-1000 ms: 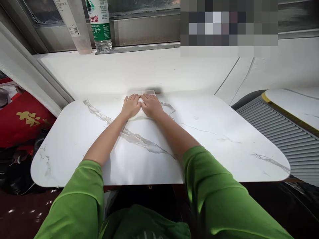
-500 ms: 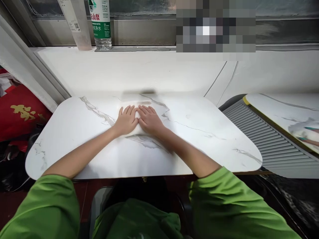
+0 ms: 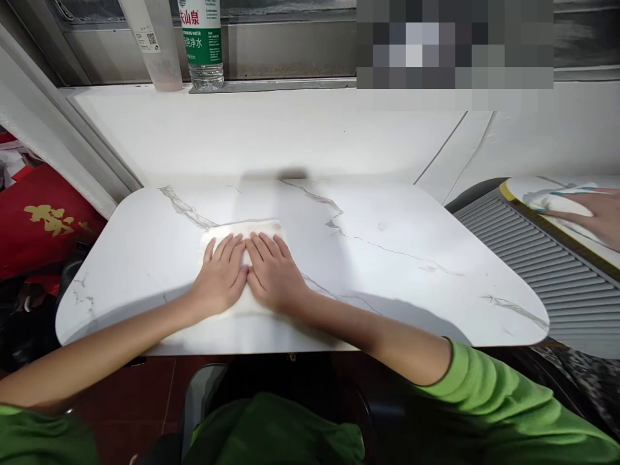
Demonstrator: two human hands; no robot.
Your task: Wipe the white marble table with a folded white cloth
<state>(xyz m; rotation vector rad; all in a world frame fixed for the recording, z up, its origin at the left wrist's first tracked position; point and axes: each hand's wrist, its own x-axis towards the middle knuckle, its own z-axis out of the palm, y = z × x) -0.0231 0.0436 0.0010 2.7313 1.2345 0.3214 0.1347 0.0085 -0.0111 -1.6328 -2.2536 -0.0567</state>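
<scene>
A pale cloth [image 3: 247,227] lies flat on the white marbled table [image 3: 411,284], left of the middle. Both my hands rest side by side on it, palms down. My left hand [image 3: 220,274] lies flat on the cloth's left part with its fingers spread. Beside it, my right hand [image 3: 274,271] presses flat on the right part, fingers slightly apart. The thumbs touch or nearly touch. Much of the cloth is hidden under the hands.
A water bottle [image 3: 206,51] and a translucent cup [image 3: 162,55] stand on the ledge behind. At the right, beyond a grey ribbed panel [image 3: 537,258], another person's hand [image 3: 603,213] is on a white cloth. A red bag [image 3: 53,219] is at the left.
Both my hands and the cloth have moved toward me and to the left across the table. The other person's hand has come further into view at the right.
</scene>
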